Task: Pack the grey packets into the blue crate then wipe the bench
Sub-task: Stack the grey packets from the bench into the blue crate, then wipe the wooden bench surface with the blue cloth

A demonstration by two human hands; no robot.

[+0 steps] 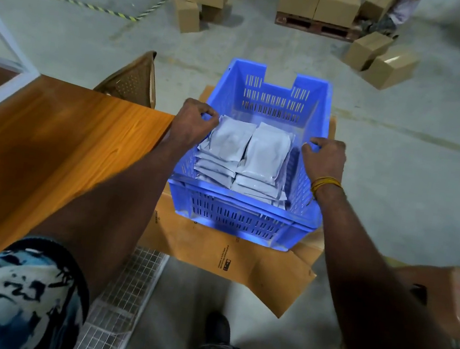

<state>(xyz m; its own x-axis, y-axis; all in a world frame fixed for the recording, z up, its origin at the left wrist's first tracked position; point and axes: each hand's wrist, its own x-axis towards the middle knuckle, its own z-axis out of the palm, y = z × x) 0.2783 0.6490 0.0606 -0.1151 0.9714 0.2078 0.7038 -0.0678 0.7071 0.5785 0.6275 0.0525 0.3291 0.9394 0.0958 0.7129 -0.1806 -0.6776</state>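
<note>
Wooden bench (55, 137) occupies the left of the view; its bare top shows, and its right edge stands just beside the blue crate (242, 218).

Left hand (192, 125): fingers curled over the crate's left rim, thumb and forefinger bent toward the far-left corner of the packet stack. Whether they pinch a packet or only the rim cannot be told.

The crate sits on flattened cardboard (230, 263), which overhangs toward the viewer. Inside, grey packets (242, 155) lie flat in two side-by-side stacks, filling the floor from the near wall to roughly mid-depth; the stacks stay below the rim.

Right hand (323, 159): fingers curled, gripping the crate's right rim, with yellow threads (325, 184) round the wrist.

Open concrete floor (409, 172) lies right of and beyond the crate. Cardboard boxes (379, 59) stand well apart at the far side.
</note>
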